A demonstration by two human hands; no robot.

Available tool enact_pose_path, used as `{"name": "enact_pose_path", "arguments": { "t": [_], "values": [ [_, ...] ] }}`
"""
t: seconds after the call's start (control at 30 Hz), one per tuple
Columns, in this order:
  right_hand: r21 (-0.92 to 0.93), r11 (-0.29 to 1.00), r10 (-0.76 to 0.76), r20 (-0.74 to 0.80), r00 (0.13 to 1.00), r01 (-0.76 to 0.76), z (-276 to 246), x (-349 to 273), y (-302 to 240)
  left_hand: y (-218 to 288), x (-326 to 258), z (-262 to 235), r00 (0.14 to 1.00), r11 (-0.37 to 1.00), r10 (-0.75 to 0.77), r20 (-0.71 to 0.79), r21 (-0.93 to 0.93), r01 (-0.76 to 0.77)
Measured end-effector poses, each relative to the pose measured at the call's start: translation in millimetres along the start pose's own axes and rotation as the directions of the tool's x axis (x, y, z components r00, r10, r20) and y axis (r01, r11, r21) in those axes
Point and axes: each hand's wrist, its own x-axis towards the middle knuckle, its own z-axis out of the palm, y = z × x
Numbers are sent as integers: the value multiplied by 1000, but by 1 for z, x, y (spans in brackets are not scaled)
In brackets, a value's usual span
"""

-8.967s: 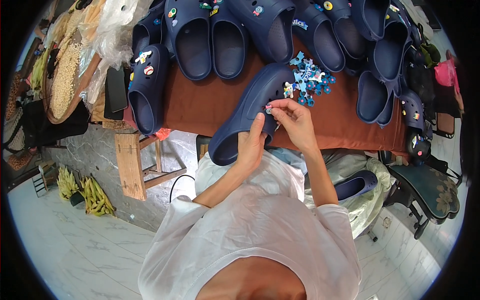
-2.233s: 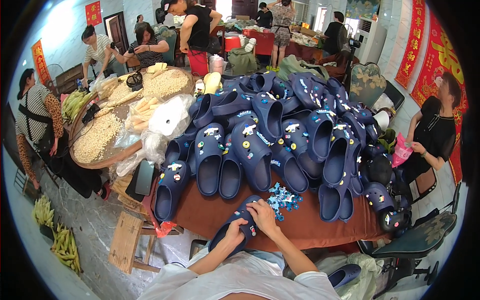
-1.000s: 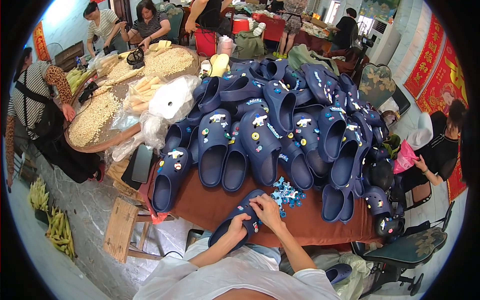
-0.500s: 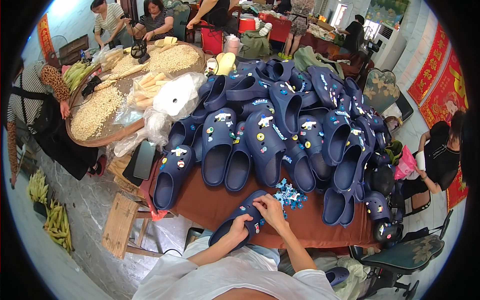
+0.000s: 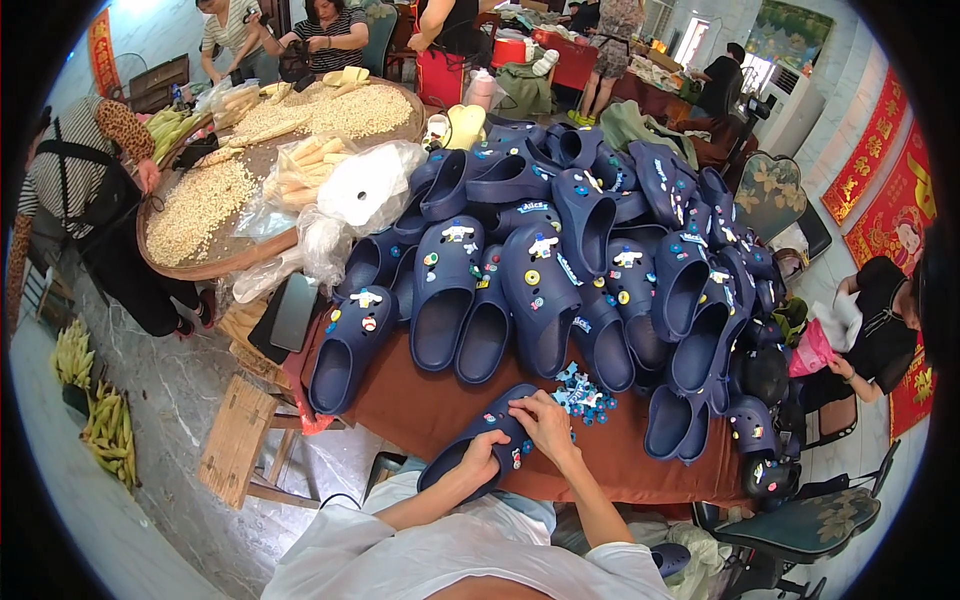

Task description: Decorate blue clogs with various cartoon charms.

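Clog (image 5: 478, 452): left hand (image 5: 483, 458) clasps it, right hand (image 5: 543, 424) pinches charm onto upper. Charm-fitting step; next likely needs charm from pile (image 5: 583, 395).

Toe of the navy clog (image 5: 470, 450) under the right hand (image 5: 545, 425); charm there hidden.

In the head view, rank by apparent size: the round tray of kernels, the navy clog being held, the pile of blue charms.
1. Round tray of kernels, clearly largest.
2. Navy clog, held by the left hand.
3. Pile of blue charms, smallest.
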Motion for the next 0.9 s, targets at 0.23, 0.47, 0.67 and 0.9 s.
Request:
{"name": "enact_pose_path", "arguments": {
  "t": [0.23,0.47,0.67,0.9],
  "values": [
    [20,999,25,63,998,-26,-3,5,2,0,2,-4,999,1000,19,34,8,-19],
    [21,999,30,105,994,-32,-7,8,2,-2,4,-5,998,999,40,50,-1,-40],
    [-29,1000,-6,7,1000,6,-1,-2,-5,0,-2,0,999,1000,1,42,-8,0],
    [12,1000,24,-122,992,-22,12,-5,-9,-2,4,-4,999,1000,0,47,14,-1]
  ]
}}
